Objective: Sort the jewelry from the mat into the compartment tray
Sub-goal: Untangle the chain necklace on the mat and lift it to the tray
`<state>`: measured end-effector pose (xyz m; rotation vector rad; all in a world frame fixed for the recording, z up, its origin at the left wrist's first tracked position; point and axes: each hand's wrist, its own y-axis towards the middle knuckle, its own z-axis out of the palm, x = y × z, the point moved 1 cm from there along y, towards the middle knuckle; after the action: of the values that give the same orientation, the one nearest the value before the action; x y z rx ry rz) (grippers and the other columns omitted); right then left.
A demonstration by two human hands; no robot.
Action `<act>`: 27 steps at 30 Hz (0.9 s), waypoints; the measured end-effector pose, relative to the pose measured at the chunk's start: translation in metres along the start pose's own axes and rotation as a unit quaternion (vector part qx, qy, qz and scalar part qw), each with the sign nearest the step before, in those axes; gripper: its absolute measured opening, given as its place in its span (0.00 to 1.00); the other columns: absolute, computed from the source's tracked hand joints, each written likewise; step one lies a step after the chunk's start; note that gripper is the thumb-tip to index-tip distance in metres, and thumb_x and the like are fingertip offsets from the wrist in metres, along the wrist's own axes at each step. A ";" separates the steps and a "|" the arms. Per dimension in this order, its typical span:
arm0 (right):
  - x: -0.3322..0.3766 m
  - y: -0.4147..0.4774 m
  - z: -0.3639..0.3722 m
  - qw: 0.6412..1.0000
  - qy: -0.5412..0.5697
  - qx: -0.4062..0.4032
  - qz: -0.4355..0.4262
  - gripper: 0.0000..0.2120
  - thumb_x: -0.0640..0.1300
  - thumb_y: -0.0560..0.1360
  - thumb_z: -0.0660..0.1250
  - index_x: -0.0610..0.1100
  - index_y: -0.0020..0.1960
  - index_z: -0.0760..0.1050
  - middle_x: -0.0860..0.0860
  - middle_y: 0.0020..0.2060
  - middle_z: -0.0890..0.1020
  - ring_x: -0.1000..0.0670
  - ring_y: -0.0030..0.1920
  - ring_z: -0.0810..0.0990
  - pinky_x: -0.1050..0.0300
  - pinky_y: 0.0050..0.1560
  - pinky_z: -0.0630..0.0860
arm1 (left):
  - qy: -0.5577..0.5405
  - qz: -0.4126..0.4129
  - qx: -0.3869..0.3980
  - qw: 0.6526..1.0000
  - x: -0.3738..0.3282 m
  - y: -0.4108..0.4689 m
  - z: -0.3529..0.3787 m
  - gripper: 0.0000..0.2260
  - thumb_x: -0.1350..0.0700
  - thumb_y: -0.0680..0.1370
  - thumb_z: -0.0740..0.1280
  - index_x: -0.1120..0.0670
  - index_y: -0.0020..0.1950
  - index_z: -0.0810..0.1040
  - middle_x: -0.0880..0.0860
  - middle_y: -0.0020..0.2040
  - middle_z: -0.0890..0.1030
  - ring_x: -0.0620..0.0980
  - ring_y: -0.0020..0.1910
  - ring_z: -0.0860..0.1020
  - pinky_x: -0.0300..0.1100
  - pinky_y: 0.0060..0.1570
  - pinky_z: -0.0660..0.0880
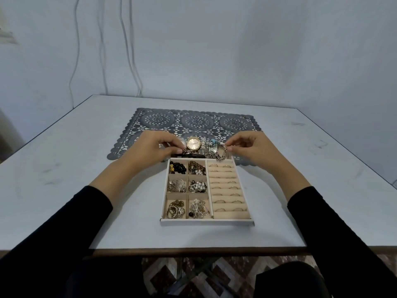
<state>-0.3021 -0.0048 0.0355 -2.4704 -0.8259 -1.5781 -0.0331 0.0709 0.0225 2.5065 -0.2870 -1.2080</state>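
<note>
head-worn view, forward and down, close

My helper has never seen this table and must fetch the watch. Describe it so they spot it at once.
On the table, find the white compartment tray in front of the lacy grey mat. A heap of jewelry lies at the tray's far edge; the watch sits in it. It alone has a big round gold dial.

Piled jewelry (211,149) hides the tray's (206,222) far row; which pieces the left hand (153,145) and right hand (250,145) pinch is unclear.
</note>
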 end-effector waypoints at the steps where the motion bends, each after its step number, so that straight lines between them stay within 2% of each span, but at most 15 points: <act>1: -0.001 0.001 0.003 1.000 -0.017 -0.008 -0.008 0.05 0.34 0.72 0.72 0.39 0.47 0.81 0.53 0.33 0.82 0.58 0.33 0.80 0.66 0.31 0.75 | 0.003 0.005 0.000 1.000 -0.001 0.000 0.001 0.06 0.64 0.73 0.73 0.56 0.48 0.86 0.50 0.43 0.85 0.58 0.39 0.81 0.47 0.36 0.82; 4: -0.003 0.005 0.010 0.998 -0.042 -0.030 -0.029 0.06 0.34 0.70 0.74 0.39 0.46 0.79 0.49 0.35 0.82 0.56 0.35 0.80 0.67 0.37 0.77 | 0.029 0.030 -0.001 0.999 -0.004 -0.001 0.002 0.06 0.63 0.73 0.73 0.57 0.48 0.85 0.50 0.45 0.84 0.50 0.35 0.81 0.46 0.35 0.81; 7: -0.006 0.007 0.015 0.996 -0.065 -0.045 -0.041 0.04 0.34 0.70 0.73 0.40 0.44 0.80 0.46 0.36 0.83 0.52 0.36 0.82 0.62 0.41 0.80 | 0.058 0.049 -0.001 0.997 -0.003 -0.001 0.001 0.06 0.62 0.73 0.74 0.56 0.48 0.86 0.49 0.46 0.84 0.45 0.37 0.81 0.42 0.35 0.81; 10: -0.008 0.007 0.016 0.992 -0.103 -0.052 -0.048 0.04 0.35 0.71 0.73 0.42 0.42 0.80 0.49 0.33 0.83 0.53 0.34 0.81 0.61 0.39 0.79 | 0.075 0.062 0.001 0.995 0.000 0.000 0.000 0.06 0.62 0.73 0.74 0.56 0.49 0.86 0.49 0.46 0.84 0.44 0.39 0.81 0.36 0.36 0.80; 13: -0.010 0.007 0.012 0.986 -0.136 -0.080 -0.049 0.04 0.36 0.70 0.74 0.43 0.41 0.80 0.49 0.34 0.83 0.51 0.36 0.80 0.59 0.41 0.78 | 0.097 0.080 0.006 0.992 -0.001 0.001 0.000 0.07 0.61 0.73 0.74 0.55 0.49 0.86 0.49 0.45 0.84 0.38 0.41 0.80 0.26 0.39 0.74; 15: -0.009 0.005 0.009 0.986 -0.139 -0.081 -0.045 0.04 0.36 0.70 0.74 0.43 0.41 0.81 0.48 0.35 0.83 0.54 0.35 0.78 0.60 0.40 0.77 | 0.109 0.088 0.009 0.990 -0.002 0.000 0.000 0.07 0.62 0.72 0.74 0.55 0.49 0.86 0.48 0.45 0.84 0.35 0.42 0.79 0.24 0.41 0.73; 18: -0.008 0.002 0.009 0.992 -0.113 -0.052 -0.037 0.04 0.35 0.70 0.73 0.43 0.42 0.82 0.51 0.34 0.83 0.59 0.34 0.79 0.65 0.34 0.77 | 0.140 0.105 0.014 0.984 -0.002 -0.001 -0.001 0.06 0.60 0.73 0.74 0.54 0.49 0.86 0.46 0.45 0.83 0.34 0.45 0.78 0.24 0.46 0.72; 23: -0.011 0.003 0.010 0.996 -0.085 -0.021 -0.027 0.06 0.35 0.72 0.71 0.42 0.47 0.84 0.49 0.38 0.85 0.56 0.38 0.82 0.67 0.36 0.76 | 0.147 0.095 0.025 0.984 0.001 -0.001 -0.001 0.06 0.60 0.74 0.74 0.53 0.49 0.86 0.46 0.44 0.84 0.36 0.46 0.79 0.25 0.45 0.72; 25: -0.011 0.001 0.009 0.997 -0.074 -0.009 -0.020 0.07 0.35 0.73 0.71 0.42 0.49 0.84 0.48 0.40 0.85 0.56 0.38 0.82 0.67 0.36 0.77 | 0.144 0.087 0.020 0.986 0.002 -0.002 0.000 0.05 0.59 0.74 0.73 0.52 0.49 0.85 0.46 0.44 0.83 0.38 0.45 0.79 0.28 0.44 0.73; 27: -0.012 0.000 0.008 0.997 -0.078 0.003 -0.022 0.08 0.36 0.74 0.71 0.43 0.51 0.84 0.48 0.42 0.85 0.54 0.39 0.82 0.66 0.39 0.78 | 0.127 0.064 0.006 0.990 0.002 -0.004 0.001 0.05 0.58 0.75 0.73 0.51 0.49 0.85 0.45 0.44 0.83 0.40 0.43 0.79 0.37 0.46 0.77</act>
<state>-0.2996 -0.0064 0.0218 -2.6146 -0.9102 -1.4086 -0.0327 0.0738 0.0188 2.5720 -0.3831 -0.8309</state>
